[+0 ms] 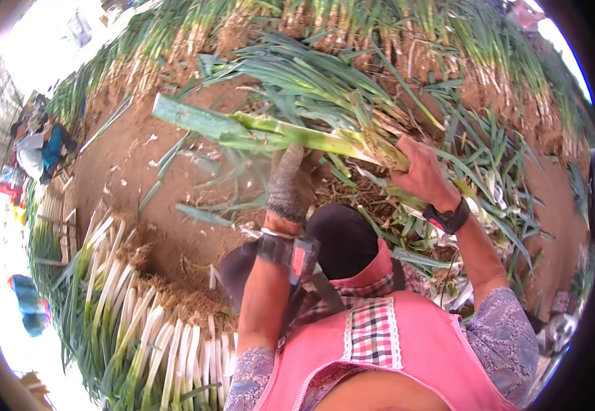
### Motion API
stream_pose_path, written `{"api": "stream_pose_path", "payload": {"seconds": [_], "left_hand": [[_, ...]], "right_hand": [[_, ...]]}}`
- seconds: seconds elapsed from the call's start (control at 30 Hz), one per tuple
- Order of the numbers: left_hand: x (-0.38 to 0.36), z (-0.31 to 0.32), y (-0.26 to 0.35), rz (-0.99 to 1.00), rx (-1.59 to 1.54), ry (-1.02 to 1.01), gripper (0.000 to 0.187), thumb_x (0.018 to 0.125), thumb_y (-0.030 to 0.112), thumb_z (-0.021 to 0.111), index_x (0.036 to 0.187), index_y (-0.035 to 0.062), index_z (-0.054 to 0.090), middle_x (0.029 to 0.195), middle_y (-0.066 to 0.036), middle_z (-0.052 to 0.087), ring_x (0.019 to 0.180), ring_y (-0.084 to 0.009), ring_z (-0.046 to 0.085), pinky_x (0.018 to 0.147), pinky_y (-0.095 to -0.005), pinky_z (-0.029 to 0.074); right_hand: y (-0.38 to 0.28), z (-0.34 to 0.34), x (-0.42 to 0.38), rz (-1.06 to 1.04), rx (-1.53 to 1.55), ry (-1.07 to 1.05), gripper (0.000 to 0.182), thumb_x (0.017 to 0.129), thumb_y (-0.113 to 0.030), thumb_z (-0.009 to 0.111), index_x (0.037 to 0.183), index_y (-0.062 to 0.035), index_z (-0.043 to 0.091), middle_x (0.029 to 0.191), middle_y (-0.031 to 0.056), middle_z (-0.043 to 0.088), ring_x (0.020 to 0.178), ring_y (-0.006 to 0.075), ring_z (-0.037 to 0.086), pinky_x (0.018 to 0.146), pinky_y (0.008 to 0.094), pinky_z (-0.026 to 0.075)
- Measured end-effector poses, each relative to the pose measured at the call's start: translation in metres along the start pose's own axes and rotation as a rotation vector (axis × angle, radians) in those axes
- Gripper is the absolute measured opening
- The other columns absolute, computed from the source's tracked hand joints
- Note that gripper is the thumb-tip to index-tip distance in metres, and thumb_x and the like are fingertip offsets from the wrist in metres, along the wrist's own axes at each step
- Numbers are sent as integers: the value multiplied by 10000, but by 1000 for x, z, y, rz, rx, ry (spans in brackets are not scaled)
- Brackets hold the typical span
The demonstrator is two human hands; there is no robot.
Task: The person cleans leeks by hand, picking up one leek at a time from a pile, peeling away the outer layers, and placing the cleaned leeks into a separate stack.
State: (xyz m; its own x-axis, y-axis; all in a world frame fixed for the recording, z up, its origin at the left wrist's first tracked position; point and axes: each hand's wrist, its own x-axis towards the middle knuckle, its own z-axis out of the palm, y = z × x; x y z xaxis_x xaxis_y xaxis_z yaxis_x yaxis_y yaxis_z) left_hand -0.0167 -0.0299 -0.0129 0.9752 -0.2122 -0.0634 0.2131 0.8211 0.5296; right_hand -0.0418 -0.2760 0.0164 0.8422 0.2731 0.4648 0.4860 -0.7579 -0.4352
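A thick green onion (311,139) lies crosswise in front of me, its broad green leaf end to the left and its brownish root end to the right. My left hand (289,179), in a grey knitted glove, grips the stalk from below near its middle; part of its fingers is hidden. At the root end, my bare right hand (424,171) is closed, with fingers curled at the outer layers. Exactly what it pinches is hard to make out. Just beyond lies a heap of untrimmed green onions (297,75).
Cleaned green onions (174,349) with white stalks lie in a row at lower left. Unpeeled bunches (407,34) line the far side. Stripped leaves (482,157) litter the soil (126,157) at right. My knee (342,240) is close beneath my hands.
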Motion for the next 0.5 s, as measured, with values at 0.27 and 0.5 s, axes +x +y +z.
{"api": "stream_pose_path", "payload": {"seconds": [0.27,0.5], "left_hand": [[1,-24,16,179,-68,87,241,844,221,597,1035,82,548,1001,-88,603,950,-227,577,760,-386,541],[-8,-10,35,276,-20,105,288,857,231,579,1087,67,524,1023,-87,592,956,-220,569,811,-353,504]], "right_hand": [[-12,37,53,-70,265,-292,461,722,-351,687,969,7,532,794,178,565,723,303,548,638,379,414],[-33,53,83,99,221,-508,432,793,-402,624,937,4,588,766,166,593,661,250,550,580,372,417]]}}
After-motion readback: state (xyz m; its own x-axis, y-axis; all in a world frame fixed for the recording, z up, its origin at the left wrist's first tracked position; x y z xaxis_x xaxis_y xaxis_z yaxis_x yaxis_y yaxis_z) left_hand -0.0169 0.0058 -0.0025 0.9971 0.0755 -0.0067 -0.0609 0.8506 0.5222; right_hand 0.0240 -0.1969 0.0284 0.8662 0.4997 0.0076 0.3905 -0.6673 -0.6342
